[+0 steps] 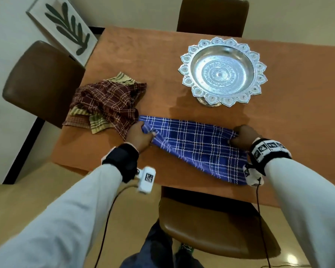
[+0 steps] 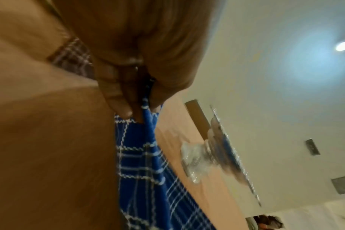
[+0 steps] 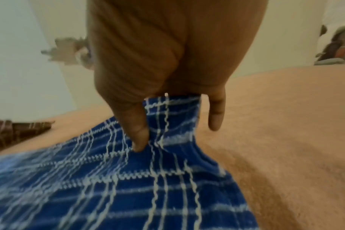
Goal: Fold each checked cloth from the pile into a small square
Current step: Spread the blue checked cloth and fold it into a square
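Hidden: the near right corner of the blue checked cloth (image 1: 197,144) is covered by the right wrist strap; both wrist views are blurred, and the left palm fills much of its own view.
Hard to make out: how many cloths lie in the pile (image 1: 106,105); brown and olive checks are tangled together.
Table: an orange-brown table (image 1: 288,105) carries the pile at its left edge and a silver pedestal tray (image 1: 222,71) well apart at the far right.
Room: brown chairs (image 1: 41,82) stand at the left, far and near sides; a framed leaf picture (image 1: 64,28) leans at the pale wall.
Left hand: the left hand (image 1: 138,137) pinches the blue cloth's left end between thumb and curled fingers, just beside the pile.
Right hand: the right hand (image 1: 244,137) grips the bunched right end, thumb (image 3: 137,132) pressed into the fabric.
Cloth: stretched between the two hands, lying on the table.
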Action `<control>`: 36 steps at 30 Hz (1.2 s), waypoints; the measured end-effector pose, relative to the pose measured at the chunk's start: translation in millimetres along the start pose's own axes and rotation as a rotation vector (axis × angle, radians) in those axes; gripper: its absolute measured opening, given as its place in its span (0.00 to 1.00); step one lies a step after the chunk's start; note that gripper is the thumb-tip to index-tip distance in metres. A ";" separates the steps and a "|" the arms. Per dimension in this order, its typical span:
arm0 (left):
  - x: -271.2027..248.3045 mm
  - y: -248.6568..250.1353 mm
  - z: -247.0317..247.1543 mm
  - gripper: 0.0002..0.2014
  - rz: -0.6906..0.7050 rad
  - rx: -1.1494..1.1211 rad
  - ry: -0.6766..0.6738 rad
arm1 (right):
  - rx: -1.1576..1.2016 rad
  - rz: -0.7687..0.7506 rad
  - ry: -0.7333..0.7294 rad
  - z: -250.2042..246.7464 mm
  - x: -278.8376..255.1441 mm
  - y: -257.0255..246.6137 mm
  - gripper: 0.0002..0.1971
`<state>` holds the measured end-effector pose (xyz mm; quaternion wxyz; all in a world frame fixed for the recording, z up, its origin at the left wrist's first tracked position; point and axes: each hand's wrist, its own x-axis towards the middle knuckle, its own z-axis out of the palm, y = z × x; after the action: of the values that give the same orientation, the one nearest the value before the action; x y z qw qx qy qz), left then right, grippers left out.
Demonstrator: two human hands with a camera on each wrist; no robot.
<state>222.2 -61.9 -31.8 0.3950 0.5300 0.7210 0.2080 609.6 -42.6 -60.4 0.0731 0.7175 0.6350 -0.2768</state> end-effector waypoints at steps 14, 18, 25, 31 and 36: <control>110.3 62.7 -90.5 0.24 -0.134 0.317 0.053 | 0.980 0.120 -0.205 61.9 -94.3 -53.0 0.11; 45.5 20.2 -35.2 0.17 -0.160 0.442 -0.014 | 0.826 0.201 -0.211 109.9 -66.2 -45.6 0.10; -84.4 -40.7 73.6 0.23 -0.390 0.328 -0.365 | 0.690 0.263 0.007 103.1 -72.1 -42.4 0.10; -103.5 -30.2 81.5 0.10 -0.389 0.181 -0.290 | 0.968 0.267 -0.134 99.0 -95.5 -48.1 0.07; -121.5 -40.7 57.1 0.08 -0.458 -0.241 -0.143 | 1.008 0.237 -0.096 86.8 -126.0 -49.7 0.05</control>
<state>258.2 -195.8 -53.0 0.5420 0.3154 0.7624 0.1598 530.8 -182.8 -58.9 -0.2218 0.7170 0.3330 -0.5708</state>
